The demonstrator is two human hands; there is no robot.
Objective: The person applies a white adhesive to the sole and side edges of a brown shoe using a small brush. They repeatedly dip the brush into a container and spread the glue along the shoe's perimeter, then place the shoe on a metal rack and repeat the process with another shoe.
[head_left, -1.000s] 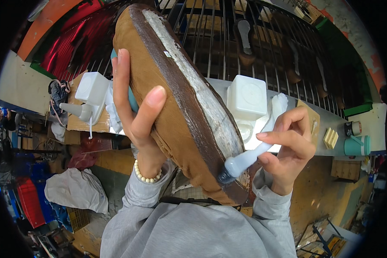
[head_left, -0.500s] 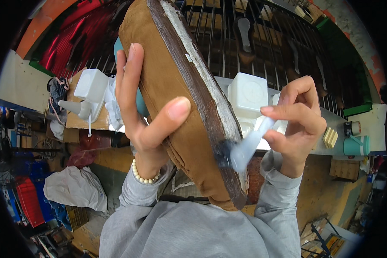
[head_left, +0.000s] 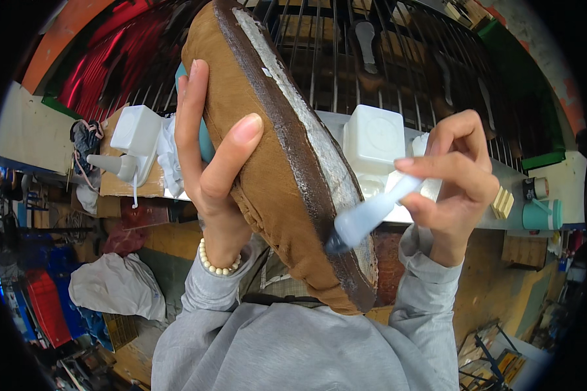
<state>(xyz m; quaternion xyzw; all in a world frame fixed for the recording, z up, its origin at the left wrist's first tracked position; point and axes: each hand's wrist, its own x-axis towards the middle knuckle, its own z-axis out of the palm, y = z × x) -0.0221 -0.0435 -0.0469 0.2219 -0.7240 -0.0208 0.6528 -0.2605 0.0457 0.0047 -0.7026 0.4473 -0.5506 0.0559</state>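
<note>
At far left, a pale cloth sack (head_left: pixel 117 287) lies on the floor; above it, a white container (head_left: pixel 137 129) stands on cardboard. Next comes the person's left hand (head_left: pixel 214 189), a beaded bracelet (head_left: pixel 216 268) at its wrist. Its fingers are spread and grasp a large brown shoe (head_left: pixel 274 176), the thumb pressed on the soft upper. The shoe is held up at a slant in front of the person's grey top, its sole side turned right, showing a dark brown band beside a whitish strip. Behind it is a rack of metal bars (head_left: pixel 336 72). A pale-handled brush (head_left: pixel 372 218), blurred, meets the dark band near the shoe's lower end, in front of a square white container (head_left: pixel 375 133). The right hand (head_left: pixel 460 179) pinches the handle between thumb and fingers. At far right, small yellowish blocks (head_left: pixel 502 204) and a teal container (head_left: pixel 542 215) sit on the worktop (head_left: pixel 511 178).
</note>
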